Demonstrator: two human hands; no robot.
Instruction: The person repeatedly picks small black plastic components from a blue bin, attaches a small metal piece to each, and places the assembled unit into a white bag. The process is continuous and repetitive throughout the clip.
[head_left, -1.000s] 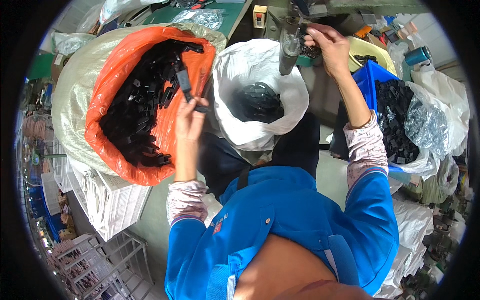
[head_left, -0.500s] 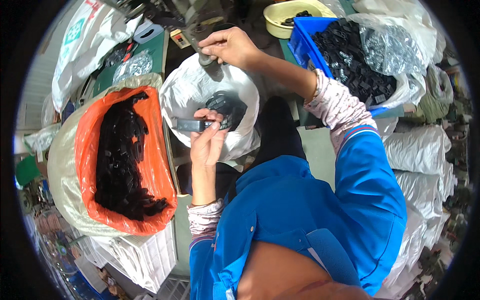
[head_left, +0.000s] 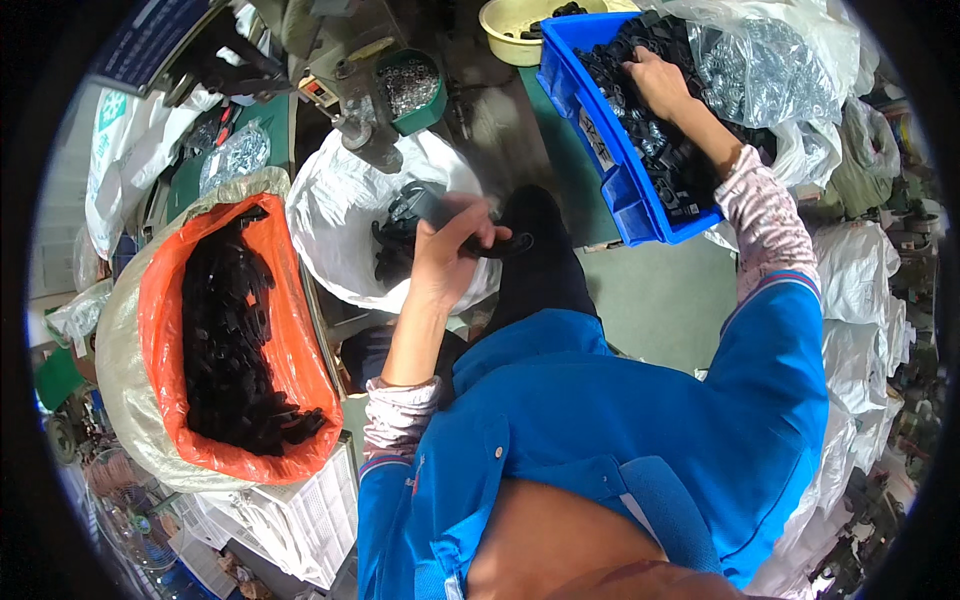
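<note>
**Black part held over white bag; other hand in blue bin**

Nearest the body, the left hand (head_left: 445, 255) is seen clenched around a long black plastic part (head_left: 480, 235), held just above the near rim of one open white bag (head_left: 345, 245), in which a small heap of similar black parts is lying. To the left, one orange-lined sack (head_left: 290, 370) is packed with black parts, its rim touching the white bag's side. Little free room is left between the two bags. Farther right, one blue bin (head_left: 610, 165) is filled with small black pieces; the right hand (head_left: 660, 85) is pressed into them, fingers curled down among the pieces, though whether anything is grasped cannot be told. Beyond, one green cup of small metal bits (head_left: 410, 90) and one yellow bowl (head_left: 510, 30) are set beside a machine.
</note>
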